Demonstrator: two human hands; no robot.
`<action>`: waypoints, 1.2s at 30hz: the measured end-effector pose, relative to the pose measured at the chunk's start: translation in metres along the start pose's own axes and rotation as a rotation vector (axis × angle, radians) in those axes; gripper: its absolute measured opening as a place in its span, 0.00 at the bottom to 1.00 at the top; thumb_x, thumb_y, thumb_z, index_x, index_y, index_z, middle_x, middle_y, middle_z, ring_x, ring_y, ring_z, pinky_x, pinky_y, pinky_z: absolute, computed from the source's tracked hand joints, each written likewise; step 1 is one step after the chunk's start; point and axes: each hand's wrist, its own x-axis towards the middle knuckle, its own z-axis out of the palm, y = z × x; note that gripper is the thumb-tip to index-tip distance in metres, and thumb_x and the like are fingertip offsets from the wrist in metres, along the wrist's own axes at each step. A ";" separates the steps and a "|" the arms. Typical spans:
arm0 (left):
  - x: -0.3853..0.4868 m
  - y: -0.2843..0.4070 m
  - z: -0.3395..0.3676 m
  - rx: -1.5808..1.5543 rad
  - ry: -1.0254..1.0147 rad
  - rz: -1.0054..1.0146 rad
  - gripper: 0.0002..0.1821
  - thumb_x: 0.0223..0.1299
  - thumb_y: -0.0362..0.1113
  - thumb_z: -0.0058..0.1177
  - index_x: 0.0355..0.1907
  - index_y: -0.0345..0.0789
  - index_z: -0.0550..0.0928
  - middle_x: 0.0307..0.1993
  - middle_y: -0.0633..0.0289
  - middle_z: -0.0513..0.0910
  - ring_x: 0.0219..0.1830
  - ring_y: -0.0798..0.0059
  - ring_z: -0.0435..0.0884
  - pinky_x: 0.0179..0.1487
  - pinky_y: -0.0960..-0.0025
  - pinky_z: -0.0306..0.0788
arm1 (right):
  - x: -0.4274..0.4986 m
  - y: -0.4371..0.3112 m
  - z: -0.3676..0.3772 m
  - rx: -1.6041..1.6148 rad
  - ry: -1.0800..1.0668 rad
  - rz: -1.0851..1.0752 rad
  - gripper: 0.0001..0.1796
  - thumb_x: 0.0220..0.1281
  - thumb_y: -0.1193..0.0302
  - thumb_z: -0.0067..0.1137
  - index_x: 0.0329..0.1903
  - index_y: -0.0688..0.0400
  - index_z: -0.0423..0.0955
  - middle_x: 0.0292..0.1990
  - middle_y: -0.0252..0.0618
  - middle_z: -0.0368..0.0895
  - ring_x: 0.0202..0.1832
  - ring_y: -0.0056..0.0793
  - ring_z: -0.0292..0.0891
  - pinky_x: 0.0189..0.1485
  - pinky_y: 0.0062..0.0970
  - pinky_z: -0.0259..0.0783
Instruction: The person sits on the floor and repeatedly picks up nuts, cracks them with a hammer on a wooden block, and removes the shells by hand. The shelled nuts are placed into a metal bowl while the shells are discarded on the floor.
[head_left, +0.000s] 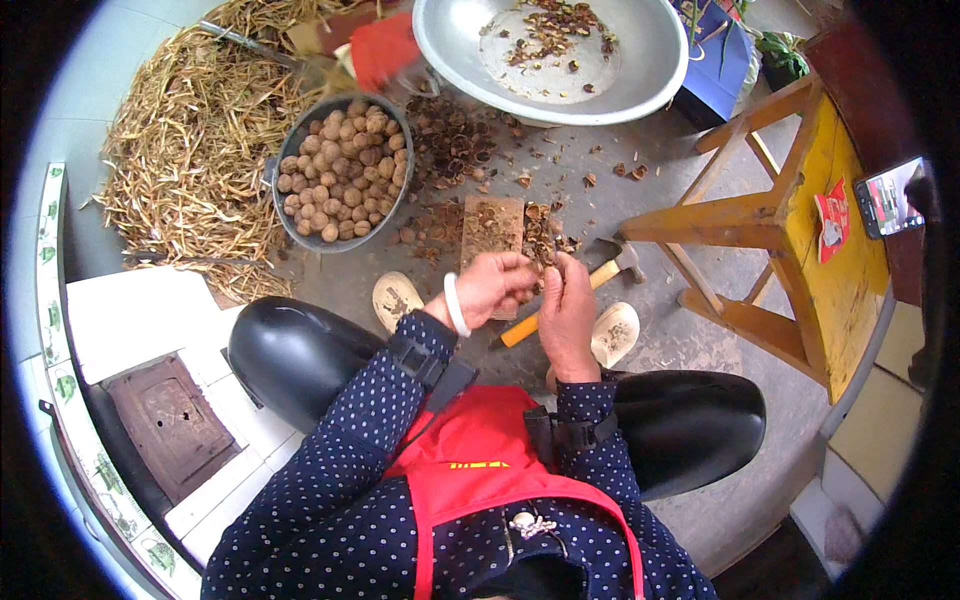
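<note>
My left hand, with a white bangle at its wrist, and my right hand meet in front of my knees. Their fingertips pinch a small dark walnut piece, mostly hidden by fingers and blur. Just beyond them lies a worn wooden board covered in crumbs, with broken walnut shells along its right edge. A hammer with a yellow-orange handle rests on the floor, partly behind my right hand. Farther off to the left, a dark bucket is full of whole walnuts.
A large metal basin at the back holds walnut pieces. On the right stands a yellow wooden stool bearing a red packet and a phone. Dry husks are heaped at left; shells litter the floor.
</note>
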 end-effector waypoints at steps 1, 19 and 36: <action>0.011 0.003 -0.009 0.055 0.055 0.002 0.04 0.60 0.33 0.54 0.35 0.35 0.78 0.26 0.71 0.75 0.24 0.86 0.70 0.24 0.81 0.63 | 0.001 0.000 0.001 0.023 0.051 -0.014 0.12 0.68 0.69 0.44 0.48 0.60 0.71 0.42 0.49 0.76 0.44 0.50 0.73 0.44 0.40 0.69; 0.149 0.004 -0.180 0.284 0.911 0.205 0.16 0.67 0.45 0.46 0.40 0.34 0.79 0.27 0.61 0.78 0.29 0.74 0.74 0.30 0.71 0.69 | 0.014 0.014 -0.001 0.106 -0.076 0.181 0.13 0.70 0.70 0.45 0.50 0.62 0.73 0.26 0.35 0.76 0.31 0.21 0.73 0.35 0.21 0.68; 0.168 -0.014 -0.192 1.052 0.948 0.261 0.18 0.52 0.42 0.60 0.42 0.32 0.80 0.40 0.46 0.80 0.44 0.50 0.78 0.46 0.56 0.73 | 0.019 -0.003 0.014 0.071 -0.170 0.289 0.13 0.71 0.70 0.45 0.50 0.64 0.73 0.26 0.30 0.74 0.30 0.15 0.68 0.35 0.17 0.65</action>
